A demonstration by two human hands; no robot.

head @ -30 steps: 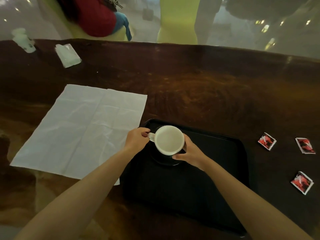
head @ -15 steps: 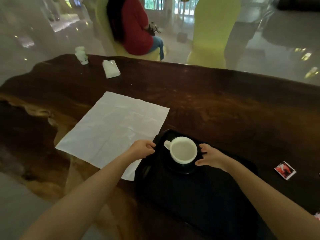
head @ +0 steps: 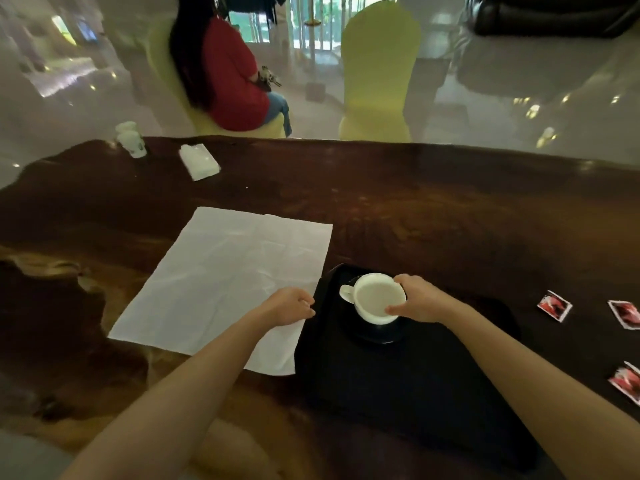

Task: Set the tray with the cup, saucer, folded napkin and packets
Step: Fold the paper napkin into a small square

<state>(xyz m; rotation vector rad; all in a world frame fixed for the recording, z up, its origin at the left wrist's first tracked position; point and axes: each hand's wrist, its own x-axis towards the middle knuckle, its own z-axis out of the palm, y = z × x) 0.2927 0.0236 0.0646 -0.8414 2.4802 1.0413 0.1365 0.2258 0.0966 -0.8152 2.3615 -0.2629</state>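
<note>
A white cup (head: 375, 299) stands on a dark saucer (head: 379, 336) at the far left corner of the black tray (head: 398, 393). My right hand (head: 420, 301) grips the cup's rim from the right, thumb at the near side. The cup's handle points left. My left hand (head: 289, 304), fingers curled, holds nothing that I can see and sits at the tray's left edge, over the near right part of the unfolded white napkin (head: 225, 278). Three red packets (head: 554, 305) (head: 625, 313) (head: 627, 382) lie on the table right of the tray.
The dark wooden table (head: 433, 209) carries a white tissue pack (head: 199, 161) and small white shakers (head: 130, 138) at the far left. Beyond the far edge stand two yellow-green chairs (head: 377, 74); a person in red (head: 228, 74) sits in the left one.
My right hand, which had let go of the cup, now grips its rim again. My left hand stays off the handle by the tray's edge. The camera has tilted up and shifted.
</note>
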